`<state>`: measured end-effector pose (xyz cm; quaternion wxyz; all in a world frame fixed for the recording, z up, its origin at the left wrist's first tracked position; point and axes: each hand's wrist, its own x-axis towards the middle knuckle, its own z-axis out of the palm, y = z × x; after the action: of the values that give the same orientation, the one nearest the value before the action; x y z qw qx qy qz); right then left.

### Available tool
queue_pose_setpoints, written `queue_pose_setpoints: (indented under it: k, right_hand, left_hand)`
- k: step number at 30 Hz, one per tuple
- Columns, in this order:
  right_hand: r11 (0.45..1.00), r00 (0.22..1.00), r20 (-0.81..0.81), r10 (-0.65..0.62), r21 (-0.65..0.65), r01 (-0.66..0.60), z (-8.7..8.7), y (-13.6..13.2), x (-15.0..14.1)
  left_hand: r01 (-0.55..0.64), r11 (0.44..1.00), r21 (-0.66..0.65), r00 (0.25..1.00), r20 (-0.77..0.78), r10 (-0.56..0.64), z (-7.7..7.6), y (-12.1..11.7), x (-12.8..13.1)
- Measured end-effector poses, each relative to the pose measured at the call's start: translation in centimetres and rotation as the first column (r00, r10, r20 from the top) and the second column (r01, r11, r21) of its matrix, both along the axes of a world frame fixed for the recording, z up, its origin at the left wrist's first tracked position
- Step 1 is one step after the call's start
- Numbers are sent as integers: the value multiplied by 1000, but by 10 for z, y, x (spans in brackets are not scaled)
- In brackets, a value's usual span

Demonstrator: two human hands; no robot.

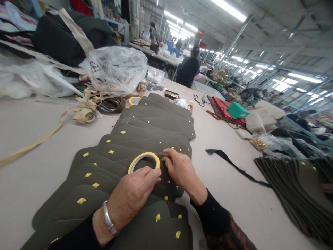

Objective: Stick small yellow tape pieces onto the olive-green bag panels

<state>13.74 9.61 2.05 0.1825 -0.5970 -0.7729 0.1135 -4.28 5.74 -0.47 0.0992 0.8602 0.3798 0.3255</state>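
Observation:
My left hand (135,194) grips a yellow tape roll (144,160), standing it on the olive-green fabric pieces (125,152) that overlap in a row down the table. My right hand (179,168) pinches at the roll's right edge, fingertips together over a panel with small metal studs. Short yellow tape bits (81,200) are stuck on the near panels. A silver bracelet (108,218) circles my left wrist.
A second tape roll (134,100), beige webbing straps (85,113) and a clear plastic bag (117,69) lie far left. A black strip (234,166) and a stack of olive pieces (299,187) sit right. A red tray (223,107) and a person in dark clothing (188,69) are farther back.

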Motion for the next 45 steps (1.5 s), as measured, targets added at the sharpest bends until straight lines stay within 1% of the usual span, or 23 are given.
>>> queue_pose_setpoints:
  k: [1, 3, 5, 8, 9, 11, 16, 18, 20, 24, 27, 28, 30, 32, 33, 34, 36, 37, 38, 40, 41, 43, 45]
  right_hand:
    - [1000, 993, -120, 19, 20, -16, 1, -5, 4]
    - [997, 946, -318, 70, 64, -52, 4, -17, 11]
    - [986, 907, -392, 154, 115, -118, 7, -29, 15]
    - [940, 884, -331, 330, 202, -275, 8, -42, 13]
    - [922, 879, -296, 373, 223, -316, 7, -44, 11]
    - [901, 881, -228, 414, 242, -360, 5, -45, 9]
    - [868, 888, -127, 443, 309, -389, -3, -46, 8]
    - [860, 893, -126, 432, 355, -366, -6, -48, 8]
    - [861, 911, -117, 396, 392, -324, -8, -50, 7]
    - [857, 941, -60, 334, 435, -276, -9, -53, 5]
    - [859, 942, -81, 326, 443, -259, -6, -56, 4]
    - [869, 942, -114, 317, 433, -240, -5, -58, 2]
    - [922, 939, -241, 246, 356, -151, -2, -60, 0]
    - [986, 900, -426, 97, 167, -27, -1, -61, -1]
    - [999, 855, -519, -3, 40, 28, -1, -60, -1]
    - [994, 798, -593, -106, -88, 66, -2, -59, 1]
    - [949, 696, -665, -270, -304, 77, -6, -54, 8]
    - [922, 671, -668, -323, -382, 64, -9, -52, 13]
    - [898, 667, -656, -354, -438, 46, -12, -50, 18]
    - [868, 713, -604, -356, -496, 14, -18, -49, 27]
    - [867, 747, -572, -338, -497, 11, -21, -50, 31]
    - [888, 824, -493, -281, -459, 29, -23, -52, 34]
    - [915, 889, -402, -217, -401, 42, -21, -53, 34]
  left_hand:
    - [3, 1000, 5, 1000, 28, -3, 0, 0, -1]
    - [-13, 1000, -5, 998, 55, 14, 1, -2, -3]
    - [-45, 999, -23, 996, 73, 47, 1, -3, -4]
    - [-74, 996, -43, 993, 88, 77, -1, -4, -3]
    - [-76, 996, -45, 994, 80, 79, -1, -5, -2]
    - [-72, 997, -39, 995, 59, 74, -3, -5, -1]
    - [7, 1000, -14, 998, 57, -6, -2, -7, -1]
    - [61, 998, -27, 996, 65, -59, 0, -8, 0]
    - [85, 996, -38, 995, 60, -83, 3, -9, 2]
    - [30, 998, -46, 999, 27, -29, 7, -10, 5]
    - [-3, 999, -48, 1000, -1, 3, 8, -10, 6]
    - [-12, 999, -49, 1000, -6, 11, 8, -11, 6]
    - [-22, 999, -38, 1000, 10, 23, 9, -13, 8]
    - [-10, 1000, -1, 998, 68, 10, 12, -16, 10]
    - [3, 1000, 23, 994, 106, -5, 13, -18, 10]
    - [19, 999, 41, 990, 140, -24, 13, -19, 11]
    - [33, 998, 48, 987, 154, -40, 13, -21, 12]
    - [24, 999, 36, 992, 121, -28, 12, -21, 12]
    - [6, 1000, 12, 998, 55, -7, 11, -20, 12]
    - [-35, 998, -54, 991, -131, 27, 8, -18, 12]
    - [-49, 995, -88, 975, -220, 28, 6, -16, 12]
    - [-63, 987, -146, 940, -341, 10, 5, -14, 13]
    - [-67, 983, -171, 919, -394, -6, 5, -14, 14]
